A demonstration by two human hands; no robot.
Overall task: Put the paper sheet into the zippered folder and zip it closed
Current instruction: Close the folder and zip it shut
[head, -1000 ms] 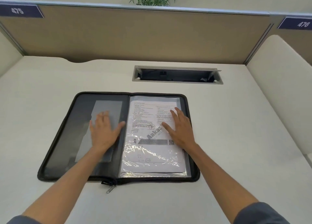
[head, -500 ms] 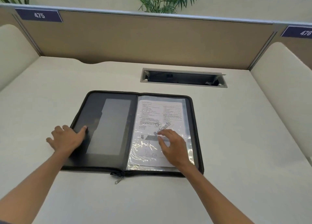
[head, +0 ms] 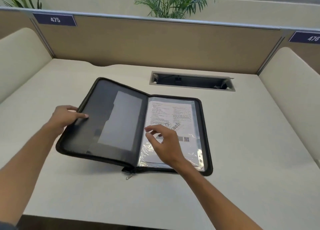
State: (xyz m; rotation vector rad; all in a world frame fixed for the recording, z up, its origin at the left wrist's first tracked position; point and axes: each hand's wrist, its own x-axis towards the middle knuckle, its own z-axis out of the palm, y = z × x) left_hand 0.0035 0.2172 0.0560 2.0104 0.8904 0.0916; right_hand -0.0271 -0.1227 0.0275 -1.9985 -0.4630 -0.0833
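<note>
Now left hand (head: 66, 116) grips folder (head: 97, 125) cover; right hand (head: 166, 143) over sheet (head: 173, 115).

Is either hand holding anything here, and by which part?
The left hand grips the zippered folder's left cover at its outer edge. The right hand holds nothing.
</note>
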